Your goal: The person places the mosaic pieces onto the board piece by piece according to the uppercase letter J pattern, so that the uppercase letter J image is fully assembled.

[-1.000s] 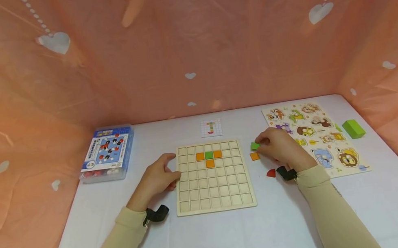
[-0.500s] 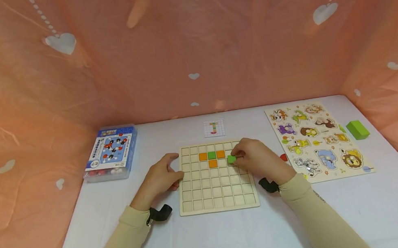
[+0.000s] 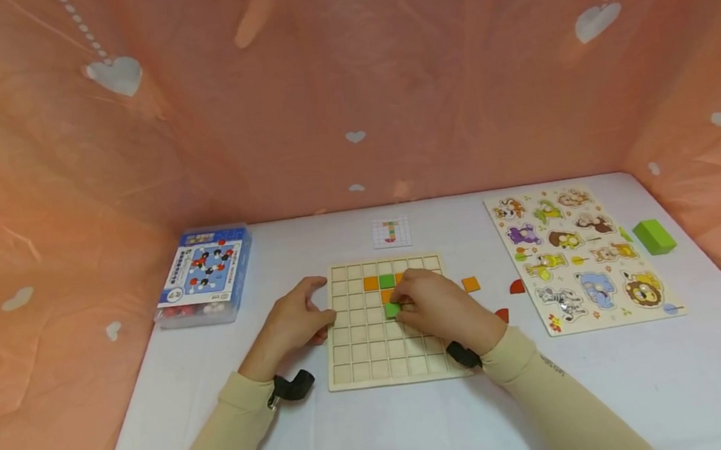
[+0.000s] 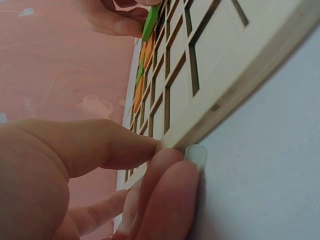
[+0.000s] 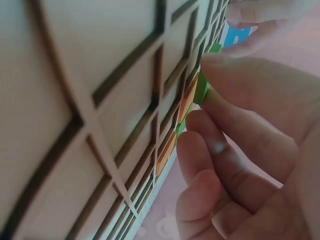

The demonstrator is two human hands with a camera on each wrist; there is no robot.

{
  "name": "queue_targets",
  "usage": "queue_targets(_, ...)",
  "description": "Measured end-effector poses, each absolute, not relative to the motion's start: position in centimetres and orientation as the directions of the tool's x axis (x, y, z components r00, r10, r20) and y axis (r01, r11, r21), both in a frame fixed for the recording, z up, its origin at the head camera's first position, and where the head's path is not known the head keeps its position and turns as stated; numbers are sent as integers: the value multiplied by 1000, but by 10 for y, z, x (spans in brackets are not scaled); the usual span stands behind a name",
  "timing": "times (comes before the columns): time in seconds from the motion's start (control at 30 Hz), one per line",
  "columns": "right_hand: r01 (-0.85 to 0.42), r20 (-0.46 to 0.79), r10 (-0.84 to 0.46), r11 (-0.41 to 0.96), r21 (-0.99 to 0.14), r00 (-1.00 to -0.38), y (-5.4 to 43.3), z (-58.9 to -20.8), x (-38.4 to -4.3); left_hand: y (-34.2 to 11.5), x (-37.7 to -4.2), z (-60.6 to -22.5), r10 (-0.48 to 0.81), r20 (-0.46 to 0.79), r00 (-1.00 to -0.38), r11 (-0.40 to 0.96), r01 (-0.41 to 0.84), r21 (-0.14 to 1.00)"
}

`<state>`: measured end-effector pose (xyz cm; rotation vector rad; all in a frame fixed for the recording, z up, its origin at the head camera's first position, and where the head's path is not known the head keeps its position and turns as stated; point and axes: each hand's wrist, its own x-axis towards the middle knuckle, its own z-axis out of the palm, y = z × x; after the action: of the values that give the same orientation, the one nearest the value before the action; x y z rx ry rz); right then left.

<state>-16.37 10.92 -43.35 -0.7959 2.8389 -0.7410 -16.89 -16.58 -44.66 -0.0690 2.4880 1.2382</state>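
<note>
A pale wooden grid board [image 3: 360,355] lies on the table in the head view. The left hand [image 3: 294,320] holds its left edge, thumb and fingertips at the rim in the left wrist view. Between thumb and index finger, the right hand [image 3: 443,308] pinches a green square tile [image 3: 392,310], tilted over the cell just below an orange tile [image 3: 386,297]. Set in the row above are an orange tile [image 3: 370,283], a green tile [image 3: 387,280] and another orange tile [image 3: 398,278], partly hidden by the right hand.
Right of the board lie a loose orange tile [image 3: 470,284] and red quarter-round pieces [image 3: 517,286]. A pattern card [image 3: 391,232] lies behind it. An animal puzzle board [image 3: 580,278] and green block [image 3: 654,237] are at right, a boxed molecule set [image 3: 202,276] at left.
The right hand has carried the green tile left from beside the board to over its middle column, uncovering the loose orange and red pieces. The left hand stays at the board's edge.
</note>
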Motion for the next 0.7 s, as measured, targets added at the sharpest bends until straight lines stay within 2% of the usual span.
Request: queue_targets(0.7, -485, 30, -528, 755, -442, -849, 105, -436, -164, -166, -169, -445, 123, -343, -931, 606, -203, 769)
